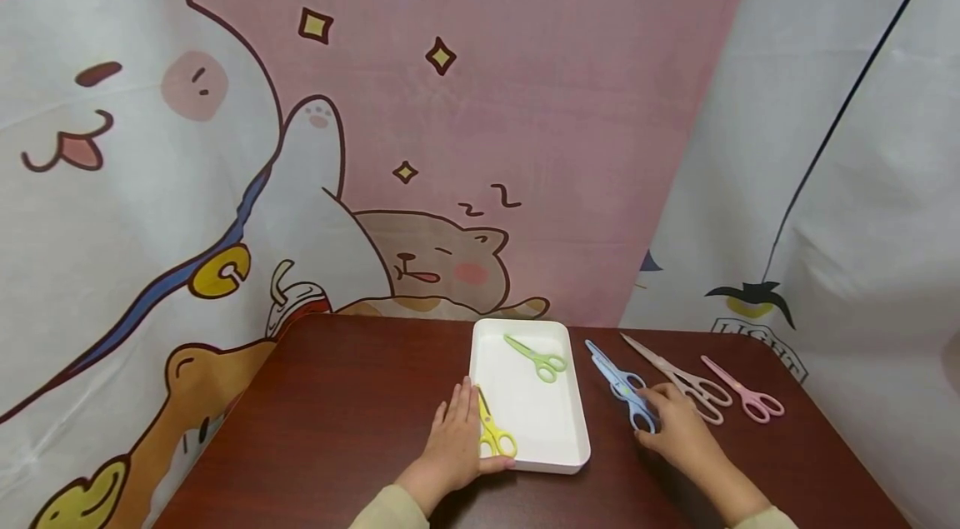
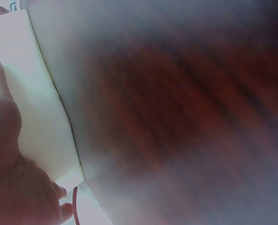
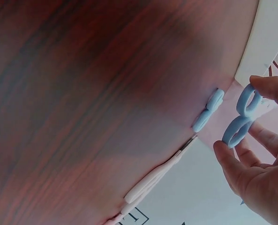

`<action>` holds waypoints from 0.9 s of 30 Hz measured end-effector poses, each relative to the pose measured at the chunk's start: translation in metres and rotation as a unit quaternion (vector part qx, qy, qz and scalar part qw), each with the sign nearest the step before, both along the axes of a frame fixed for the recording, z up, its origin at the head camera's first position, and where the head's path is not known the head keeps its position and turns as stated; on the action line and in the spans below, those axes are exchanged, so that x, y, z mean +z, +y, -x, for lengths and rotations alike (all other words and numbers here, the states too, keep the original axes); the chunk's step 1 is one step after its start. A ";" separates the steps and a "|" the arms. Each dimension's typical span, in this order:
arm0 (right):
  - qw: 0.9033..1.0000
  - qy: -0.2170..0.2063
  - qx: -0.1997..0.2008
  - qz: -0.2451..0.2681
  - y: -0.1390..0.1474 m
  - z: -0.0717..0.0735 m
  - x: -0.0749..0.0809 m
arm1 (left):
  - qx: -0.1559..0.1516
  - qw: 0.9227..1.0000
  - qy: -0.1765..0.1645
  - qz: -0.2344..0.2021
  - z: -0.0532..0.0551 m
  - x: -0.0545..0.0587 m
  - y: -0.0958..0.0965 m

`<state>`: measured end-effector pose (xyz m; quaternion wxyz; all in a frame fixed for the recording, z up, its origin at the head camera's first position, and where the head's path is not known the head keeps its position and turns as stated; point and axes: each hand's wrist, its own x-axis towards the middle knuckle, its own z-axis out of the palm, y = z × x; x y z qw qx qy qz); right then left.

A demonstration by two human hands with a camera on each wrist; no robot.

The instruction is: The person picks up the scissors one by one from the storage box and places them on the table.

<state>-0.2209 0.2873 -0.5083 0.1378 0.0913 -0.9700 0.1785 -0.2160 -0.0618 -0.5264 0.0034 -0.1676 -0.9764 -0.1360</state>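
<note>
At the left side of a white tray point(image 1: 543, 429), my left hand point(image 1: 453, 446) rests with straight fingers along the rim, its thumb at the near edge. Beside that hand, inside the tray, lie yellow scissors point(image 1: 492, 431). Light green scissors point(image 1: 532, 356) lie towards the tray's far end. My right hand point(image 1: 682, 433) pinches the handle loops of blue scissors point(image 3: 244, 116) between thumb and fingertips, raised off the table in the right wrist view. A second pair of blue scissors point(image 3: 207, 111) lies on the tabletop just beyond, overlapped by the held pair in the head view.
Large beige scissors point(image 1: 667, 366) and small pink scissors point(image 1: 738, 387) lie to the right of my right hand. The dark red wooden table point(image 1: 360, 412) ends at a printed cloth backdrop point(image 1: 570, 137) behind and at the sides.
</note>
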 end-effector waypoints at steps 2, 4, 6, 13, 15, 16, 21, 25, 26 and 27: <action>1.000 0.006 0.005 -0.006 0.001 -0.001 -0.001 | 0.000 1.000 0.000 -0.001 0.000 -0.001 0.000; 1.000 0.006 0.011 -0.011 0.002 -0.002 -0.001 | 0.000 1.000 0.001 -0.001 0.000 -0.001 -0.001; 1.000 0.005 0.016 -0.014 0.003 -0.004 -0.002 | -0.001 1.000 0.006 -0.003 0.001 -0.003 -0.001; 0.999 -0.033 0.019 -0.021 0.005 -0.005 -0.003 | -0.001 1.000 0.004 0.001 0.000 -0.002 -0.001; 0.999 -0.036 0.017 -0.022 0.005 -0.005 -0.004 | -0.001 1.000 0.003 0.001 0.001 -0.002 0.000; 0.999 -0.035 0.015 -0.022 0.005 -0.005 -0.005 | 0.000 1.000 0.002 0.000 0.000 -0.002 -0.001; 0.999 -0.031 0.012 -0.019 0.005 -0.004 -0.010 | 0.001 1.000 0.000 0.000 0.000 -0.002 -0.001; 0.999 -0.042 0.008 -0.018 0.006 -0.004 -0.012 | 0.000 1.000 0.001 0.001 0.000 -0.002 -0.001; 0.999 -0.046 0.006 -0.018 0.006 -0.005 -0.012 | 0.000 1.000 0.001 0.001 0.000 -0.002 -0.001; 0.999 -0.052 0.004 -0.017 0.005 -0.005 -0.012 | -0.001 1.000 0.001 0.001 0.000 -0.002 -0.001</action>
